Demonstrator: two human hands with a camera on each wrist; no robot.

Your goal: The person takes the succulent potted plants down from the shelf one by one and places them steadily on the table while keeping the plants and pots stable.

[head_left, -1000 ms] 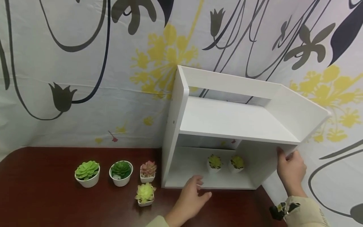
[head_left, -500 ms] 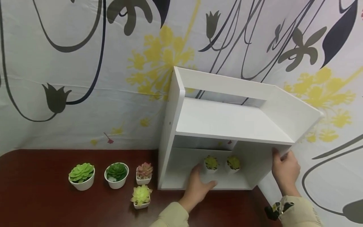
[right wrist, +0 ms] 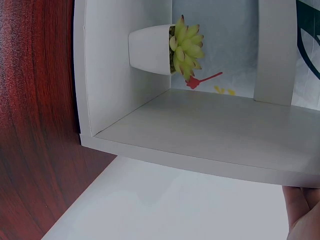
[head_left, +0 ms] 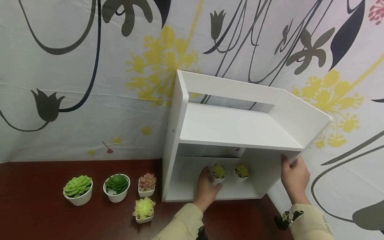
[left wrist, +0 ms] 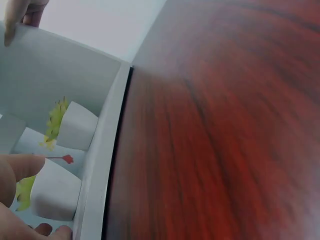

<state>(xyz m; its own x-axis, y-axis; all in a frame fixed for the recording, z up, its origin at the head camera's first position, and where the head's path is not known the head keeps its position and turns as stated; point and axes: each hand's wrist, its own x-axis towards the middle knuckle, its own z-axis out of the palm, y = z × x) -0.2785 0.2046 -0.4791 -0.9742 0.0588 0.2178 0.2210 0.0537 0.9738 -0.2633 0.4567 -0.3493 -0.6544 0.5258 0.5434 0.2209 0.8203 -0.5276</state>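
Note:
A white two-tier shelf [head_left: 237, 125] stands against the patterned wall. Inside its lower tier are two small succulents in white pots. My left hand [head_left: 206, 187] reaches in and holds the nearer potted succulent [head_left: 218, 171], fingers along the left of the pot and thumb across its front. The left wrist view shows the white pot [left wrist: 56, 192] between thumb and fingers, close over the shelf floor. Just right of it is the second potted succulent [head_left: 241, 171], upright. My right hand [head_left: 295, 176] grips the front edge of the shelf's right side panel, thumb on the inside.
Left of the shelf, on the dark red wooden table [head_left: 36, 196], stand a light green succulent [head_left: 78, 190], a dark green succulent [head_left: 117, 187], a pinkish succulent [head_left: 147, 185] and a yellow-green succulent [head_left: 144, 209], all in white pots.
My left hand has moved from in front of the shelf into the lower tier and closed round the left potted succulent. My right hand keeps its grip on the side panel. The head view has shifted slightly.

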